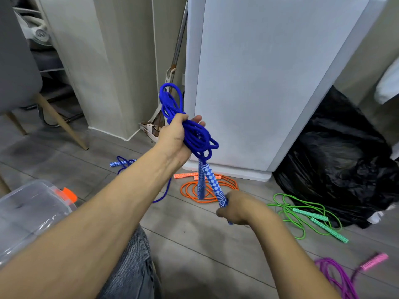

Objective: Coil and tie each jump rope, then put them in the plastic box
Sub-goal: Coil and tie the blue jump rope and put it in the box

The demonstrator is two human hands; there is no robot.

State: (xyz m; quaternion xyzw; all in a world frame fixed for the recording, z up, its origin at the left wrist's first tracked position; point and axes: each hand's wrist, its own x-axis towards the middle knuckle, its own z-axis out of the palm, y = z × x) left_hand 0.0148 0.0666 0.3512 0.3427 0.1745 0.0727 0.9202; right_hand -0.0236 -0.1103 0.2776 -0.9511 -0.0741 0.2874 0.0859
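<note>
My left hand grips a bundle of coiled blue jump rope, held up in front of me, loops sticking out above and below the fist. Two blue-and-white patterned handles hang down from the bundle. My right hand grips the lower end of one handle. On the floor lie a second blue rope, an orange rope, a green rope and a purple rope with a pink handle. The clear plastic box with an orange latch sits at my left.
A white appliance stands straight ahead, with a black rubbish bag to its right. A grey chair with wooden legs is at the far left. A mop leans in the corner behind. My knee in grey fabric is below.
</note>
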